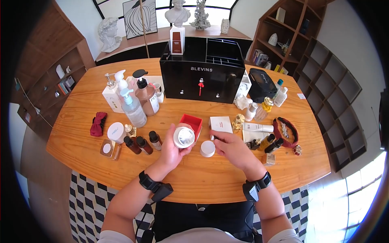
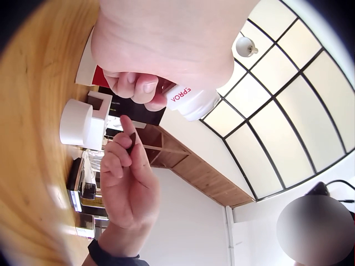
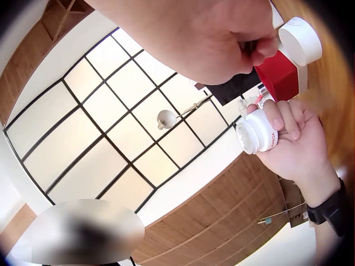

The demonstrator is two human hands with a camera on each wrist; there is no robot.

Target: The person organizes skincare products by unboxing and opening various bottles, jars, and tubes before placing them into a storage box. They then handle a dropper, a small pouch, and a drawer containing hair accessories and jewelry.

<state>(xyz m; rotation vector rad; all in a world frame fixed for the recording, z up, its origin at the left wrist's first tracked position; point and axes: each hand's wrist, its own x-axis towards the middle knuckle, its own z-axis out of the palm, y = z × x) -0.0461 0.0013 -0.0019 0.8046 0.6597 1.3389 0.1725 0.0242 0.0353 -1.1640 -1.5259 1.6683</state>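
Observation:
In the head view my left hand (image 1: 171, 153) grips an open white jar (image 1: 184, 137), its mouth turned upward with whitish content inside. Red lettering shows on the jar (image 3: 262, 132) in the right wrist view, where the fingers of my left hand (image 3: 299, 141) curl round it. My right hand (image 1: 237, 150) is to the jar's right, apart from it. Between its thumb and index finger it pinches a small dark object (image 2: 132, 142), partly hidden by the fingers. A white round lid (image 1: 208, 149) lies on the table between the hands. Behind the jar stands an open red box (image 1: 193, 122).
A white box (image 1: 221, 124) is behind the lid. Small dark bottles (image 1: 154, 140) and pump bottles (image 1: 133, 109) stand at left. A black case (image 1: 201, 83) stands at the back. Several cosmetics, a white tube (image 1: 257, 127) and a dark red headband (image 1: 294, 139) are at right.

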